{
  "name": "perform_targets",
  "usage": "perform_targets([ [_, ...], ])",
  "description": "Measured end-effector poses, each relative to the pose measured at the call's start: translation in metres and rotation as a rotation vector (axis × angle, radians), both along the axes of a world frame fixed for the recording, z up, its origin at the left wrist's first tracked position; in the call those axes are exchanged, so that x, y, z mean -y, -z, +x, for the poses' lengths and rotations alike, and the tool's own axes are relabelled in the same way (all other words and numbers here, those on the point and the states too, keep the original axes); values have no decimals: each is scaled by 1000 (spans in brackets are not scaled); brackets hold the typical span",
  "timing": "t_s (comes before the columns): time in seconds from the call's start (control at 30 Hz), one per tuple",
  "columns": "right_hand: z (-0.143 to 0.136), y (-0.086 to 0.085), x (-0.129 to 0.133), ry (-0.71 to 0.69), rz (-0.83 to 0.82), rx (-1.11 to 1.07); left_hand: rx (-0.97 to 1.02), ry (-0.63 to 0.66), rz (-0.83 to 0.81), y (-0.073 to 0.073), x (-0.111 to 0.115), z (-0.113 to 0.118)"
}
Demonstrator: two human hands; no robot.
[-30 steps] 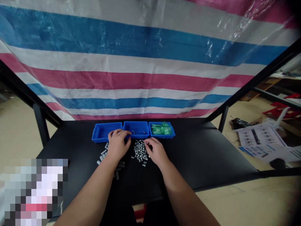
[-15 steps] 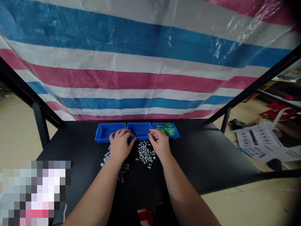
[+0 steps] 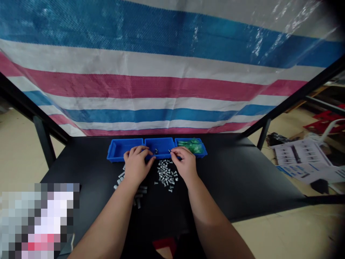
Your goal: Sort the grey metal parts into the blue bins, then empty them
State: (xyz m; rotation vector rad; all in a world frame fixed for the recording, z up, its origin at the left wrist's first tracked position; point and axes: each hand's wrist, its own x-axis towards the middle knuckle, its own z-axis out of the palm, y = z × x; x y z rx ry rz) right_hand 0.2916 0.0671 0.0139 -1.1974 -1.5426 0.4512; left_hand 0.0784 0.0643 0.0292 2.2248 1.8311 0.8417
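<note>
Screws (image 3: 165, 173) lie before the middle bin (image 3: 161, 143). The left hand (image 3: 137, 164) and right hand (image 3: 185, 163) curl at its rim, their grip impossible to tell.

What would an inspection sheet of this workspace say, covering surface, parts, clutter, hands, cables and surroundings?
Surface: black tabletop.
Parts: pile of silver screws; metal cylinders, partly hidden by the left arm; left blue bin; middle blue bin with small metal pieces inside; right blue bin holding green packets.
Clutter: beyond the table's right side, a pale tray-like item and red items.
Left hand: at the near side of the left and middle bins; grip unclear.
Right hand: pinching what looks like a screw by the middle bin.
Cables: thin white strand at lower left, possibly a cable.
Surroundings: striped sheet, black frame; lower-left patch pixelated.
</note>
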Motion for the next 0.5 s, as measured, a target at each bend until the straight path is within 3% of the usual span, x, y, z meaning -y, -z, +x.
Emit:
perform_targets([
  [0.23, 21, -4, 16, -63, -47, 103, 39, 3, 7, -3, 1, 0],
  [0.4, 48, 4, 35, -310, -357, 201, 69, 0, 0, -7, 2, -2],
  [0.5, 53, 8, 43, -320, -419, 266, 75, -4, -5, -8, 2, -2],
])
